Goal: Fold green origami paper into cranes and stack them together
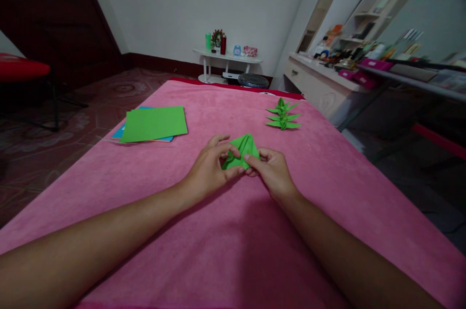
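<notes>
Folded paper [247,145], bright green, creased to a peak at the far end, held between two hands over the middle of the pink cloth [163,270]. From the left hand [209,165], a loose, half-curled grip: index fingertip on the upper face, thumb along the near edge. From the right hand [275,172], a tighter pinch, thumb pressed down on top, fingers tucked beneath the right corner. Contact between paper and cloth: impossible to tell. Over to the far right of the cloth, spiky green shapes [283,122], close together in a row, well apart from the hands. Across to the left, a green sheet [155,124], flat on top of a blue sheet [119,132], edges askew. Beyond, by the wall, a low white table [229,58] with a green cup [208,41], red flowers [218,36] and a dark red bottle [223,45]. Out right, a crowded dresser [320,86].
</notes>
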Demonstrator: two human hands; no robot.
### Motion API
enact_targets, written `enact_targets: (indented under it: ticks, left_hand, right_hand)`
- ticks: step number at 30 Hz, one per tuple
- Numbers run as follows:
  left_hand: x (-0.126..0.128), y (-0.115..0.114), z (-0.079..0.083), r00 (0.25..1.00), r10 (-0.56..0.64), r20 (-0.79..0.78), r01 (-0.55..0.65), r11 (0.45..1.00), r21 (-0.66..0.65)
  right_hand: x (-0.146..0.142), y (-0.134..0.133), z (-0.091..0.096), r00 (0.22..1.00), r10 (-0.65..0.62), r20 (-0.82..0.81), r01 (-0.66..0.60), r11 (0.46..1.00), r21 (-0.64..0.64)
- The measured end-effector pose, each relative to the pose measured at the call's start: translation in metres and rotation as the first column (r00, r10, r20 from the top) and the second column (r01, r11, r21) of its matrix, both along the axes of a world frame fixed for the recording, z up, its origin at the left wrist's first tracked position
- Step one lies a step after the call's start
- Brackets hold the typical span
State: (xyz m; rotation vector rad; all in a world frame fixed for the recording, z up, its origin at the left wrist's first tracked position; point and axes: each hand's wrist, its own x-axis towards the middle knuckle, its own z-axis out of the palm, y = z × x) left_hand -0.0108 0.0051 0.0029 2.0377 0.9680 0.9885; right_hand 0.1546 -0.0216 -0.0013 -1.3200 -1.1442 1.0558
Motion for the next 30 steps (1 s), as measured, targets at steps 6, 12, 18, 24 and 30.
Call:
enact_targets:
  ticks: [6,12,18,24,30]
  left_hand:
    - [-0.001,0.001,0.000,0.993,0.026,-0.115,-0.014,0.995,0.100]
    - [-0.003,0.007,0.000,0.991,0.026,-0.129,-0.001,0.982,0.191]
    - [-0.003,0.016,-0.007,0.999,0.031,0.028,-0.036,0.973,0.228]
    - [-0.002,0.014,0.002,0.974,0.022,0.226,-0.043,0.995,0.090]
    - [0.001,0.017,0.008,0.871,0.192,0.453,0.060,0.872,-0.486]
  right_hand:
    - [-0.004,-0.003,-0.002,0.997,-0.020,-0.073,0.020,1.000,-0.011]
    - [-0.004,-0.003,0.000,0.990,0.016,-0.142,-0.027,0.997,-0.073]
    - [-0.004,-0.002,-0.005,0.962,0.001,-0.274,-0.022,0.997,-0.074]
    - [-0.005,-0.004,-0.005,0.942,-0.013,-0.334,-0.011,0.997,-0.071]
    - [-0.007,-0.006,-0.006,0.975,-0.009,-0.223,-0.003,0.999,-0.054]
